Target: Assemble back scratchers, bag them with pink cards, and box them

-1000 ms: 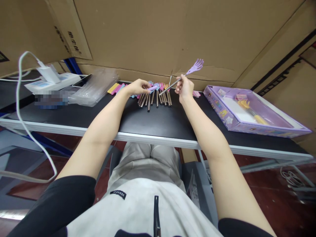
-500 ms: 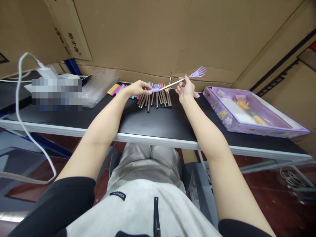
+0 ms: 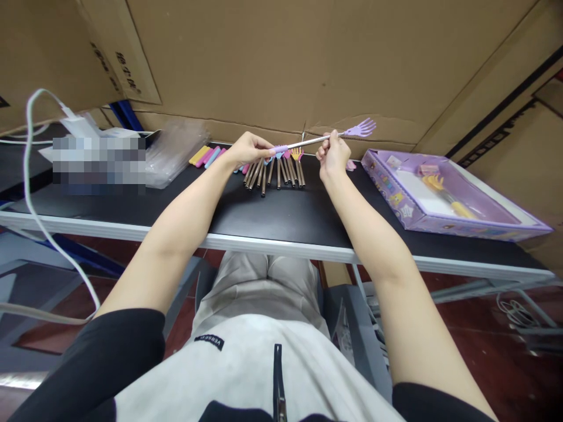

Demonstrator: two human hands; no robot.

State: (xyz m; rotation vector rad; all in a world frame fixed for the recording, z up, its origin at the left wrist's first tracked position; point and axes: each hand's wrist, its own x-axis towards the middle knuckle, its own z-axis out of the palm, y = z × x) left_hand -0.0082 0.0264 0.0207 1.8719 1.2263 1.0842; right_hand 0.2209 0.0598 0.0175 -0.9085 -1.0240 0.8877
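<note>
My left hand (image 3: 251, 149) pinches a purple handle (image 3: 280, 150) between thumb and fingers. The closed fingers of my right hand (image 3: 335, 155) grip the metal rod of a back scratcher (image 3: 308, 141), close to its purple hand-shaped head (image 3: 360, 128). Handle and rod meet end to end, nearly level; I cannot tell how far the rod sits inside. Just below them several other back scratchers (image 3: 281, 171) lie side by side on the black tabletop, rod ends towards me and coloured heads at the back. My left hand partly covers these.
Coloured handles (image 3: 204, 156) lie in a row left of my left hand. Beyond are clear plastic bags (image 3: 169, 155) and a white cable (image 3: 29, 152). At right stands a shallow purple box (image 3: 398, 205) holding a yellow back scratcher (image 3: 448, 196). Cardboard (image 3: 281, 64) walls the back.
The back scratcher's rod has swung closer to level and lines up with the purple handle. Its head has shifted slightly right, and the handle end has risen a little.
</note>
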